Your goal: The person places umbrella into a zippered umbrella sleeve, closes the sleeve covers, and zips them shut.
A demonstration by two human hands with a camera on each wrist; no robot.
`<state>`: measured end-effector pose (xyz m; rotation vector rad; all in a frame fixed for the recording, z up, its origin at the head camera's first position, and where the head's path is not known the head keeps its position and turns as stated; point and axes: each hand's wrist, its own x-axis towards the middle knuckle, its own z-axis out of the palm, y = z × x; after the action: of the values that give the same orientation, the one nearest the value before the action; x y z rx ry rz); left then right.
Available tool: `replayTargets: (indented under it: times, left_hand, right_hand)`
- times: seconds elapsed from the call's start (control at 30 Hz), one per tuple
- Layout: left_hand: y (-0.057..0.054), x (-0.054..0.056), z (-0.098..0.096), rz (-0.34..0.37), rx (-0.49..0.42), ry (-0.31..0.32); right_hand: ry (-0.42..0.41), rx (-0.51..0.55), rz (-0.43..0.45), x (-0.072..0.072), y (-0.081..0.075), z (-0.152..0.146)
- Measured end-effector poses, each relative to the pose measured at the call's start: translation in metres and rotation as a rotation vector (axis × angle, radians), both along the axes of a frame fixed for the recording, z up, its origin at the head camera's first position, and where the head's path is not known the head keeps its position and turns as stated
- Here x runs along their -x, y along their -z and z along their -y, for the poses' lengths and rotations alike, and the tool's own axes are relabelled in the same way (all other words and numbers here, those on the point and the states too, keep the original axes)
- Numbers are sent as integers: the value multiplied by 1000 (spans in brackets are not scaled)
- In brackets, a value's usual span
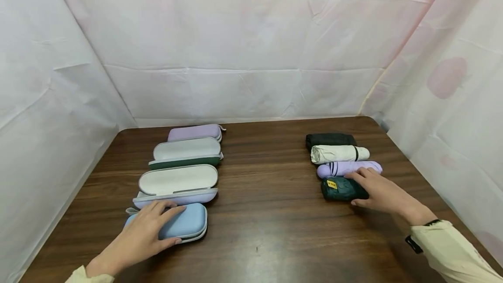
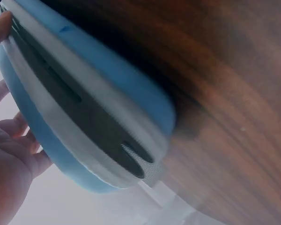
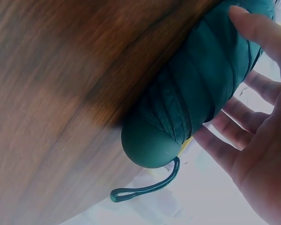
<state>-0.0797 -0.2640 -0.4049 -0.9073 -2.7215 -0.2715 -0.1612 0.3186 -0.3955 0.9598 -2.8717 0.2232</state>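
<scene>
My left hand (image 1: pixel 141 232) lies over a light-blue zip case (image 1: pixel 192 219) at the near left, fingers across its top and thumb on its near side. In the left wrist view, the rounded end of the case, with its pale zipper bands and grey strip, faces the camera. At the right, my right hand (image 1: pixel 379 191) grips a dark green folded umbrella (image 1: pixel 339 189) with a yellow label, thumb on the near side and fingers over the top. The right wrist view shows the umbrella's rounded handle (image 3: pixel 147 145) and a green cord loop (image 3: pixel 150 188).
Behind the blue case are an open lavender case (image 1: pixel 178 180), an open green case (image 1: pixel 186 149) and a closed purple case (image 1: pixel 192 132). A lilac umbrella (image 1: pixel 346 169), a white one (image 1: pixel 334 154) and a black bundle (image 1: pixel 330 139) lie beyond the green umbrella. White sheets (image 1: pixel 243 47) surround the table (image 1: pixel 259 230).
</scene>
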Motion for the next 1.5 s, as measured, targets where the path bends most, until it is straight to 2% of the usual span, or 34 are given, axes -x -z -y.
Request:
replayTargets:
  times: [0.2,0.47,0.67,0.93,1.23,1.5]
  left_hand:
    - [-4,4,-4,23,-26,27]
    - [-13,4,-12,125,-88,52]
    - [-24,7,-26,199,-116,62]
    - [-39,18,-56,359,-152,92]
    - [-54,40,-102,521,-210,183]
    - [-64,56,-138,640,-218,217]
  right_hand:
    - [-3,-15,-18,-1,3,-3]
    - [-27,-17,-40,-1,4,-5]
    - [-19,-25,-24,-1,3,-7]
    - [3,-43,7,-2,3,-9]
    - [27,-53,27,-4,1,-8]
    - [20,-63,19,-1,3,-2]
